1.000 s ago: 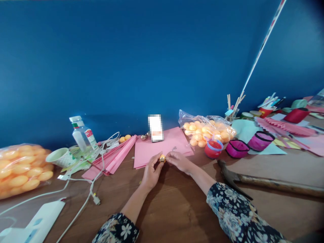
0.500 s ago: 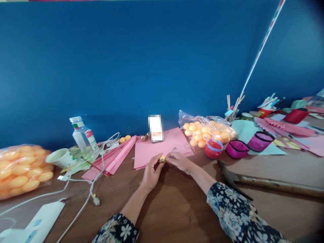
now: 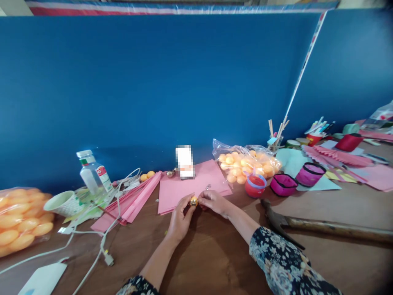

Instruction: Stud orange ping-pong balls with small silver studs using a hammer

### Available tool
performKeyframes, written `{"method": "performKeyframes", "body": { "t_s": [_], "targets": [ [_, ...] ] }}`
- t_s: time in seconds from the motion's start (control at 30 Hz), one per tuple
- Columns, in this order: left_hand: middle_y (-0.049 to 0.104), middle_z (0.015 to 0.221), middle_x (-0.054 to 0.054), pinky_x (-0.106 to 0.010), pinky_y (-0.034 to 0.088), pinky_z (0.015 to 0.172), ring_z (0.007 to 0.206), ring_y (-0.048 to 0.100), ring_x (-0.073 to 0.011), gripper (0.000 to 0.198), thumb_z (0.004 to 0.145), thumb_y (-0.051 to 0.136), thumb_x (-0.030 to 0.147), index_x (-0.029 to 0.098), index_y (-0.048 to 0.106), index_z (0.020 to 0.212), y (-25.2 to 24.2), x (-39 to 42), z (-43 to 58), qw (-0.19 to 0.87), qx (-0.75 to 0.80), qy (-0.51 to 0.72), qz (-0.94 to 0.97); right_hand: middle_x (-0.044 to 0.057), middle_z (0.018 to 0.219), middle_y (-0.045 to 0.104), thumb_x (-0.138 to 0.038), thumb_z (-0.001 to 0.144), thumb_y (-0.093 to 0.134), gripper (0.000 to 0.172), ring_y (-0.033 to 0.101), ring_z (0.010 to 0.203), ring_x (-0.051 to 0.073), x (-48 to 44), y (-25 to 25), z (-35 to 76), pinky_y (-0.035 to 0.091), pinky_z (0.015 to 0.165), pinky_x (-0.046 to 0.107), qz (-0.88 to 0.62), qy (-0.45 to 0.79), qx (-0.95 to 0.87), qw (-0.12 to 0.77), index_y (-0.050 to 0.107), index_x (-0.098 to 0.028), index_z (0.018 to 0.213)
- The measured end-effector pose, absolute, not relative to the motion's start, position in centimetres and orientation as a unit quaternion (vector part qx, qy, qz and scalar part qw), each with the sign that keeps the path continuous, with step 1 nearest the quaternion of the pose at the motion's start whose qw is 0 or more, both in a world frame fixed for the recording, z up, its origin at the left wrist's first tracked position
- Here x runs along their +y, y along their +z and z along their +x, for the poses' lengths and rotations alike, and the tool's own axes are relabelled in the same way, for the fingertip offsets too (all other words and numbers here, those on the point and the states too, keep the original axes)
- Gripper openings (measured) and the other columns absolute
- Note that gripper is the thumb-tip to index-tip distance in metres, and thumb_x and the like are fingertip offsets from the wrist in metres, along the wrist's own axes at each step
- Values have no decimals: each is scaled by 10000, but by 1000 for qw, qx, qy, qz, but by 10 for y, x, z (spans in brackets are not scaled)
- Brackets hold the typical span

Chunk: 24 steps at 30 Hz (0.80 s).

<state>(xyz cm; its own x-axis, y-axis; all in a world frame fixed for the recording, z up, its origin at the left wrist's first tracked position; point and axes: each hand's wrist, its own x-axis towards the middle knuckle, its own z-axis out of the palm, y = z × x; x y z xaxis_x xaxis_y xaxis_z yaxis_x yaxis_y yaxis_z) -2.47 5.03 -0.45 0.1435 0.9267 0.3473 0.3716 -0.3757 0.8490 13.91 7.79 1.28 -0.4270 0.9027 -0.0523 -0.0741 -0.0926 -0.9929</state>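
Between the thumb and fingers of my left hand (image 3: 181,217) is a small, shiny gold ball (image 3: 193,201) that looks like a jingle bell. My right hand (image 3: 215,202) is close on its right side, fingertips pinched together; what they hold, if anything, is too small to make out. Both hands are at the front edge of a stack of pink paper sheets (image 3: 190,186). On that paper, just beyond my right fingers, lies a tiny metal piece (image 3: 208,187). Another shiny metallic ball (image 3: 170,173) rests at the back, left of a blurred white upright item (image 3: 184,162).
A hammer (image 3: 325,226) lies to the right, near a red tub (image 3: 255,186) and magenta fabric rings (image 3: 284,185). Bags of orange balls (image 3: 245,164) stand behind and far left. White cables (image 3: 102,241), a clear bottle (image 3: 92,172) and a paper cup (image 3: 63,203) occupy the left.
The camera view has tilted up a little and shifted, so everything sits lower and slightly left. Both hands keep nearly the same pose around the gold ball.
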Motion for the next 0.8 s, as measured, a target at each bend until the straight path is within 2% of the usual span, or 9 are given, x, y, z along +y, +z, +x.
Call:
{"method": "performKeyframes", "body": {
  "t_s": [0.8],
  "targets": [
    [588,1125,-83,-409,354,957,1077,510,-215,341,781,506,304,199,550,1102,-7,51,-26,293,485,448,691,-27,555,545,-456,621,663,346,486,512,80,80,5,135,399,545,230,-385,617,-551,409,562,-130,674]
  ]
}}
